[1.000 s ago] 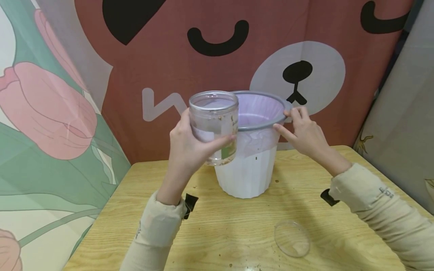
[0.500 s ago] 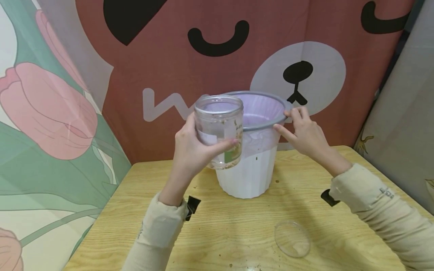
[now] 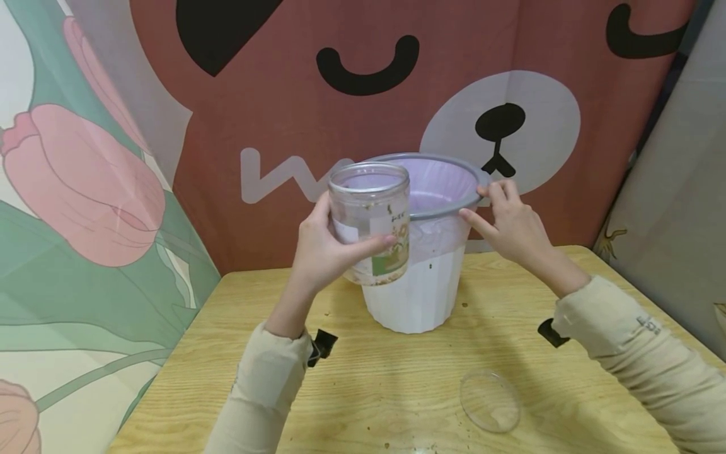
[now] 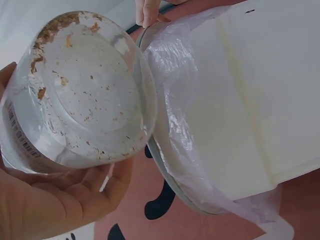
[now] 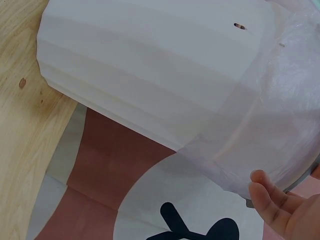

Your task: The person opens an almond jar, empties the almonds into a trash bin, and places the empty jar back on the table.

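My left hand (image 3: 326, 246) grips a clear plastic jar (image 3: 368, 221) with a silver rim and a printed label, its thumb across the front. The jar is nearly upright, overlapping the left side of a white trash can (image 3: 414, 296) in the head view. Brown crumbs cling to the jar's bottom (image 4: 90, 95) in the left wrist view. A thin purple bag lines the can, folded over its outside (image 4: 175, 85) under a grey rim ring (image 3: 448, 211). My right hand (image 3: 513, 224) pinches that ring at the right between thumb and fingers.
A clear round lid (image 3: 489, 401) lies on the wooden table (image 3: 397, 391), toward the front right. Small dark crumbs are scattered about the tabletop. Printed cloth hangs behind (image 3: 272, 94) and at both sides of the table.
My left hand has brought the jar slightly right and down, and its printed label has turned more into sight. The right hand keeps its hold on the ring.
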Tool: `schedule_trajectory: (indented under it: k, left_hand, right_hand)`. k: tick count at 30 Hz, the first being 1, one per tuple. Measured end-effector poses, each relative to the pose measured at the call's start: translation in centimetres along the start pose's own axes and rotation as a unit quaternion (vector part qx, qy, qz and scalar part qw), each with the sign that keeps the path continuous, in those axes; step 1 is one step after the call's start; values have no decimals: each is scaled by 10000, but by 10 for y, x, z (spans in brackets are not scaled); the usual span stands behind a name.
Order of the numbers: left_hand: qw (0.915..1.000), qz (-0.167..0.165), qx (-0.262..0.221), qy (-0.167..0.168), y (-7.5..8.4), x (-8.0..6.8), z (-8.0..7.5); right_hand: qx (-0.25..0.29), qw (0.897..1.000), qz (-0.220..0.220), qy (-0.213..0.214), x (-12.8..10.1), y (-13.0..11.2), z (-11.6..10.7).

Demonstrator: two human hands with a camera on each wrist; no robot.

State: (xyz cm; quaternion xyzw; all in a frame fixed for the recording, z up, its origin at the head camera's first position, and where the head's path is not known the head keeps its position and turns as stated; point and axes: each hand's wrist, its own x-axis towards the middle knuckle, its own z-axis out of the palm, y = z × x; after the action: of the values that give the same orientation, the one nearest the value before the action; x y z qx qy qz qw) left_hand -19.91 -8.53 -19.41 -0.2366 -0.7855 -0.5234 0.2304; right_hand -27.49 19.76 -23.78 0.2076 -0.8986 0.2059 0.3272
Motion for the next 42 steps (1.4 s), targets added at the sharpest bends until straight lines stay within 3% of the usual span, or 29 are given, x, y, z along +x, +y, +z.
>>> schedule_trajectory:
  k: [10, 17, 30, 36, 42]
  left_hand:
    - [9924, 297, -985, -674, -9, 6, -6]
    - [9795, 106, -1609, -1211, -14, 8, -9]
    - [9561, 264, -2302, -1795, -20, 10, -10]
    - [9515, 287, -2413, -1885, -21, 11, -10]
    - [9604, 95, -2301, -1567, -16, 7, -10]
  right_hand:
    - [14, 10000, -18, 30, 0, 0, 0]
    - [-17, 10000, -36, 46, 0, 1, 1]
    - [-5, 10000, -42, 54, 0, 2, 2]
    - [-21, 9999, -54, 103, 0, 0, 2]
    - [-3, 9999, -77, 134, 0, 0, 2]
